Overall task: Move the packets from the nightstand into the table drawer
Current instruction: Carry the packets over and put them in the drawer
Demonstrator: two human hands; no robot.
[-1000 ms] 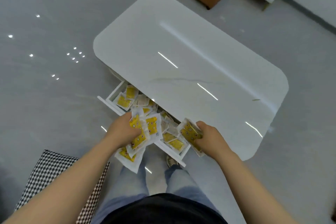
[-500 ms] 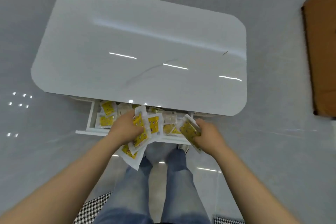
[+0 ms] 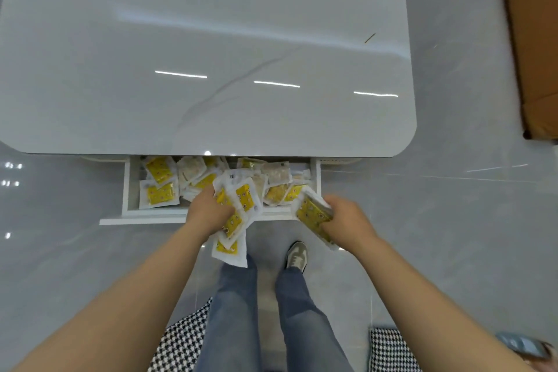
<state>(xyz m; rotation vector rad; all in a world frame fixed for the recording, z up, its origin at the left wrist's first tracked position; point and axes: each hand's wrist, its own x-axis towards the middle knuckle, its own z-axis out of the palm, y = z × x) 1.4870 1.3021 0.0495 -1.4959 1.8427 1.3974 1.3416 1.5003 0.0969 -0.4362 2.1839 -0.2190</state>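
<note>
While both hands are full, the step in hand looks like dropping what they hold into the drawer (image 3: 145, 215), which is pulled out from under the table (image 3: 211, 54). Lots of packets (image 3: 159, 190) already lie in the drawer in a messy pile, most with the yellow side up. The left hand (image 3: 208, 209) is over the front middle of the drawer, with its fingers curled tight round a left bunch (image 3: 244, 197) of packets. The right hand (image 3: 347, 217) is just in front of the drawer's front right corner, and its fingers are clamped round a right bunch (image 3: 312, 215).

To do it well, I think each hand should go further in over the drawer before it lets go. Part of each bunch hangs out past the drawer's front edge, so those packets could fall on the floor (image 3: 60, 251). Low and slow seems best, since the packets look thin and slippy. The left end of the drawer seems to have the most room.

The left bunch is spread like a fan. Its long sides run from the drawer back toward the legs (image 3: 235, 311), leaning a bit, with the far ends over the drawer and the near ends outside its front. The right bunch is stacked neat. Its long side runs slantwise, from the drawer's front right corner out and away from the drawer, yellow face up
</note>
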